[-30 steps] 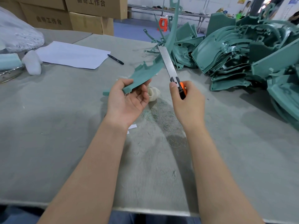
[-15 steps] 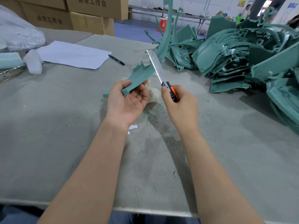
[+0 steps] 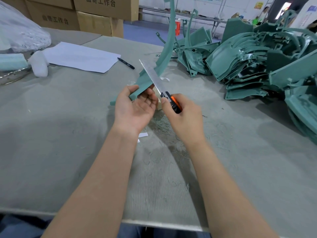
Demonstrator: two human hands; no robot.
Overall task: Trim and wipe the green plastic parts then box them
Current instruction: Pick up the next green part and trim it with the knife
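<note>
Leftward the knife (image 3: 151, 76) is swung, blade laid on the green part (image 3: 167, 48) pinched in the left hand (image 3: 135, 107) above the counter (image 3: 68, 134). Its handle is clenched by the right hand (image 3: 185, 117); trimming is judged underway.

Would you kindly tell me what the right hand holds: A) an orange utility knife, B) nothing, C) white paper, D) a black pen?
A: the right hand grips the orange utility knife, its blade at the green plastic part that the left hand holds.
</note>
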